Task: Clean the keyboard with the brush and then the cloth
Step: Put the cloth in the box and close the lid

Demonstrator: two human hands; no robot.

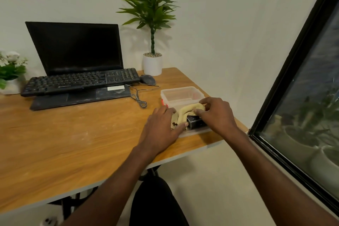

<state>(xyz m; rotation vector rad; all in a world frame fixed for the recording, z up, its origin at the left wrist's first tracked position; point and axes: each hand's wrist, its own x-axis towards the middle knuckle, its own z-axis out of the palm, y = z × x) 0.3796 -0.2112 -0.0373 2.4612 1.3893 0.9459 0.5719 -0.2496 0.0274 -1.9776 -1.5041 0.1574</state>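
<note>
A black keyboard [82, 80] rests tilted on the base of an open black laptop [77, 47] at the back left of the wooden desk [73, 134]. Near the desk's right edge a beige cloth [187, 111] lies bunched over a dark boxy object [195, 122] in a clear plastic tray. My right hand [216, 113] pinches the top of the cloth. My left hand [161, 126] presses on the cloth's left side, thumb against the dark object. No brush can be made out.
A clear plastic container [181, 94] with a red clip stands just behind the cloth. A grey mouse [147, 79] and its coiled cable [139, 99] lie right of the keyboard. A potted plant [152, 64] stands at the back, white flowers [9, 64] far left, a dark window [302, 97] at right.
</note>
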